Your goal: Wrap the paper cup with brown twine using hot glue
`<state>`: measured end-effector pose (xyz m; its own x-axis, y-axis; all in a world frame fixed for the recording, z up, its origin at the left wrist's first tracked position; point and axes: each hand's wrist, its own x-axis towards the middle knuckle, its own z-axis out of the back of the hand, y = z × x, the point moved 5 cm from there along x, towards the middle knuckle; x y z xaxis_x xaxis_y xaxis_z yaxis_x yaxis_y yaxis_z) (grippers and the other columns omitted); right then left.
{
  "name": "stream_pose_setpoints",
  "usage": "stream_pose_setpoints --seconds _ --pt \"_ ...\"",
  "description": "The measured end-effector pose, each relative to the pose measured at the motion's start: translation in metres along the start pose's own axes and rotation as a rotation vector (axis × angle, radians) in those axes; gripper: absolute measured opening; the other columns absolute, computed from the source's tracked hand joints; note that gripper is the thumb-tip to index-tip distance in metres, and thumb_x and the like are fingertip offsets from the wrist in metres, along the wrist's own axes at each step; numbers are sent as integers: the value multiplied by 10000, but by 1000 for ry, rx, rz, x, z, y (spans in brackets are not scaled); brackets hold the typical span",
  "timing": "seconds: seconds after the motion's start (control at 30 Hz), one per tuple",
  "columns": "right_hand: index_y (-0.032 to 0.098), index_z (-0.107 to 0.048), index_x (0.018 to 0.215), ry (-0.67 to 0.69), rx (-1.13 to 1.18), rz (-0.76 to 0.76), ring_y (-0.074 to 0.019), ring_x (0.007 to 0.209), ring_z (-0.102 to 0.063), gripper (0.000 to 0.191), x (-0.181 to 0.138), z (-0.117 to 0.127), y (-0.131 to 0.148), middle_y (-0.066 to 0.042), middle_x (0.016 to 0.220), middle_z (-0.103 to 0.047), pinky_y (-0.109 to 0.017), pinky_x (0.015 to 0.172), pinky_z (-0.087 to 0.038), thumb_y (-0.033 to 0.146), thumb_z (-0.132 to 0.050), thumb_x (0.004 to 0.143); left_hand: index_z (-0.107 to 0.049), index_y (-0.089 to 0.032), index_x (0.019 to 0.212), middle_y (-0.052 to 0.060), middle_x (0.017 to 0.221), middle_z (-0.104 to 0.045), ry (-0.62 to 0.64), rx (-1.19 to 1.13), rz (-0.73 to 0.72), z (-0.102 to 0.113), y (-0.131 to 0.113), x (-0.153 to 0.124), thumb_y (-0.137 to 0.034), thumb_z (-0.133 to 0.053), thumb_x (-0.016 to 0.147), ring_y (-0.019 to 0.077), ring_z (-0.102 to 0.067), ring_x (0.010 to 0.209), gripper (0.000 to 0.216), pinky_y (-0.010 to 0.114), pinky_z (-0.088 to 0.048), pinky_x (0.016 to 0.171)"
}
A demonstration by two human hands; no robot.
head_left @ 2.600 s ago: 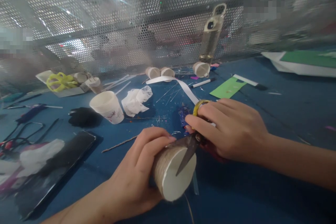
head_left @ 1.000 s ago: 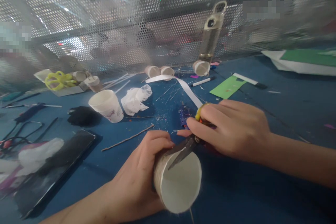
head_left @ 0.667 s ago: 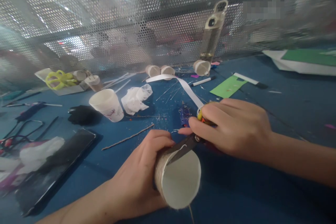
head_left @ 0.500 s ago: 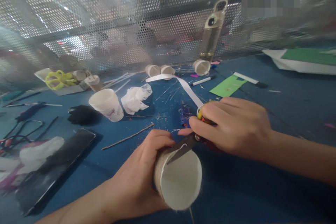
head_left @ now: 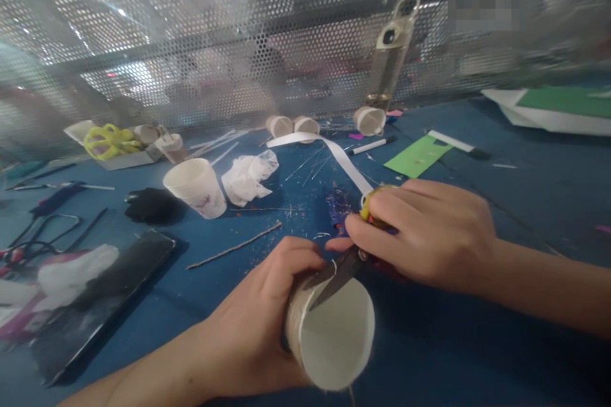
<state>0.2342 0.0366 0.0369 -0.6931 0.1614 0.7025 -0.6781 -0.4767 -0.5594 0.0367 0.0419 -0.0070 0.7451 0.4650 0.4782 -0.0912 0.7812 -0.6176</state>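
My left hand (head_left: 258,324) is wrapped round a paper cup (head_left: 334,340) that lies on its side, its open mouth toward me and its outside wound with twine. My right hand (head_left: 424,232) is closed on a pair of scissors (head_left: 334,276) with a yellow handle; the dark blades lie across the cup's upper rim. A thin strand hangs from the cup's lower edge.
On the blue table (head_left: 477,343) lie a white cup (head_left: 195,187), crumpled white tissue (head_left: 248,178), a black phone (head_left: 114,280), a white ribbon (head_left: 334,156), green paper (head_left: 415,156), a marker (head_left: 370,146) and yellow scissors (head_left: 107,140). A bottle (head_left: 394,51) stands against the perforated metal screen (head_left: 238,44).
The cup has tilted a little, its mouth turned more toward me and shifted slightly right. The scissor blades stay at its upper rim; both hands keep their grips.
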Motion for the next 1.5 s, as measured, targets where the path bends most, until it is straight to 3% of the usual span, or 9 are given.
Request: stream_pose_setpoints --seconds 0.2,0.43,0.63,0.8,1.5 --pt "235 -808 823 13 19 41 -157 607 -482 253 -1 0 0 11 641 -644 -293 596 -385 95 -670 982 -346 -382 1499 124 1317 -589 3 -22 4 2 1 1 -365 -940 801 310 -702 1150 917 424 -620 943" --pt "222 -805 901 23 20 58 -167 637 -508 258 -2 -2 2 1 669 -648 -300 633 -400 106 -610 1023 -354 -376 1515 116 1277 -620 9 -28 8 -1 2 -1 -328 -989 723 312 -718 1098 1016 408 -626 879" --pt "221 -804 915 34 44 65 -188 652 -514 262 -3 -3 4 -13 676 -653 -318 650 -400 107 -596 1025 -359 -360 1538 140 1315 -623 27 -44 -12 -3 3 -3 -378 -980 756 326 -716 1143 998 420 -624 909" --pt "201 -799 951 29 56 56 -195 683 -532 252 -2 -5 3 -27 703 -664 -332 664 -402 121 -572 1027 -340 -382 1551 140 1355 -620 22 -29 0 1 4 -3 -307 -1000 709 325 -716 1142 1072 426 -626 916" --pt "217 -816 868 28 59 44 -188 631 -513 270 -2 -6 3 -20 657 -657 -315 634 -405 82 -624 1001 -354 -384 1501 106 1312 -602 27 -70 27 -1 4 -2 -416 -925 827 298 -698 1138 884 422 -619 939"
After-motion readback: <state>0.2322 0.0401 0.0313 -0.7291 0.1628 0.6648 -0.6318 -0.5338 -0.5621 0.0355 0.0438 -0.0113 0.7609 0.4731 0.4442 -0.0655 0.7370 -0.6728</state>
